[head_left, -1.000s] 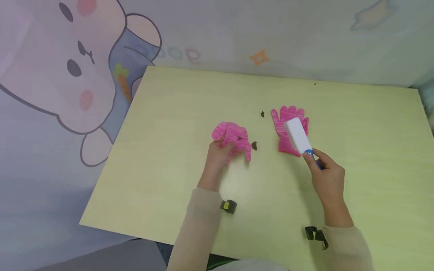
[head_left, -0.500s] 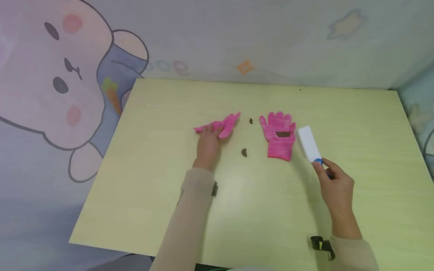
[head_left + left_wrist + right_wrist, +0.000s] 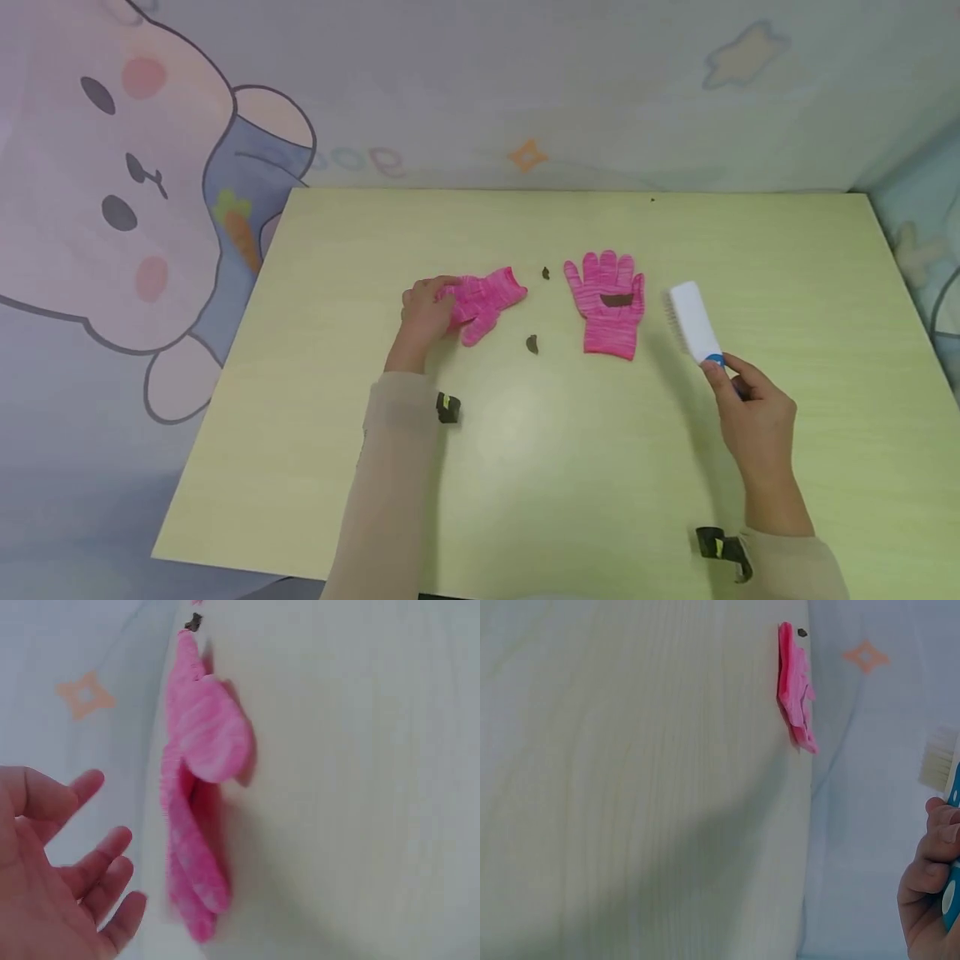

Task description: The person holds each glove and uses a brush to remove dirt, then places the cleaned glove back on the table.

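My left hand (image 3: 429, 312) hovers by the left pink knitted glove (image 3: 483, 302), which lies on the table with its cuff to the right. In the left wrist view the fingers (image 3: 105, 881) are loosely bent and apart from that glove (image 3: 214, 731). My right hand (image 3: 757, 412) grips the blue handle of a white-backed brush (image 3: 693, 321), held above the table with bristles facing left. Between the hands lies another pink glove (image 3: 611, 321), flat with its fingers pointing away, and a dark brown patch (image 3: 617, 300) sits on its palm.
Two small brown pieces (image 3: 532, 343) lie on the pale yellow table (image 3: 525, 500) between the gloves. A tiny dark speck (image 3: 652, 200) is near the far edge. A printed cloth backdrop (image 3: 450, 83) stands behind the table.
My left hand has turned the left glove over, set it down and let go of it. My right hand has moved the brush rightward, away from the other glove, uncovering its brown patch.
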`<state>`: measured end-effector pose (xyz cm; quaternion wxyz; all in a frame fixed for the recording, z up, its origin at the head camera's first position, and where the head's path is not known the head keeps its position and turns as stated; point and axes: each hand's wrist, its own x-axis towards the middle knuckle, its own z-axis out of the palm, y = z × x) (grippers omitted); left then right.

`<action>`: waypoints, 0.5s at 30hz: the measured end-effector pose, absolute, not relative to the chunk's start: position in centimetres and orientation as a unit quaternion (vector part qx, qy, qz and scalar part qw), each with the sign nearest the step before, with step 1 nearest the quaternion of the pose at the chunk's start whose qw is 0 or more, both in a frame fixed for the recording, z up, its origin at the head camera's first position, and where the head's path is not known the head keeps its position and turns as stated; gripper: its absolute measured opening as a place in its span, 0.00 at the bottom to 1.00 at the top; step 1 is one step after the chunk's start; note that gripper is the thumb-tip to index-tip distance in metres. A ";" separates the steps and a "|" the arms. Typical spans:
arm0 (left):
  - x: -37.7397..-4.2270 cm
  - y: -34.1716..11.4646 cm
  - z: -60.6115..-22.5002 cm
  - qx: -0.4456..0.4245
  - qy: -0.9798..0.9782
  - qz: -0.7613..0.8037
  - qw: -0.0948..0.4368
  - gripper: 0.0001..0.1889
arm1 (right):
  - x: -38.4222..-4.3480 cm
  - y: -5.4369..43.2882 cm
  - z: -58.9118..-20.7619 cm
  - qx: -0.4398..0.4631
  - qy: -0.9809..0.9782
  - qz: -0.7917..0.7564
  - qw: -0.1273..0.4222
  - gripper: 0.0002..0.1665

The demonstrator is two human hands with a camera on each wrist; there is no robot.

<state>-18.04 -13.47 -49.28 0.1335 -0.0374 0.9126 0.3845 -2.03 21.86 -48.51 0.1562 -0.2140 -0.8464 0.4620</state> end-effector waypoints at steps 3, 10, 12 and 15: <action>-18.4 -12.5 -49.2 -0.028 0.937 0.311 0.155 0.21 | -1.9 22.4 -48.4 -0.226 -0.839 0.469 0.156 0.21; -19.1 -10.7 -50.5 0.040 0.961 0.198 0.187 0.20 | -1.6 23.2 -48.5 -0.232 -0.835 0.477 0.146 0.20; -19.6 -10.3 -50.3 0.049 0.968 0.176 0.172 0.19 | -1.5 23.6 -48.6 -0.232 -0.835 0.476 0.150 0.20; -20.4 -9.6 -50.0 0.063 0.978 0.131 0.149 0.26 | -1.3 24.2 -48.7 -0.238 -0.833 0.477 0.147 0.20</action>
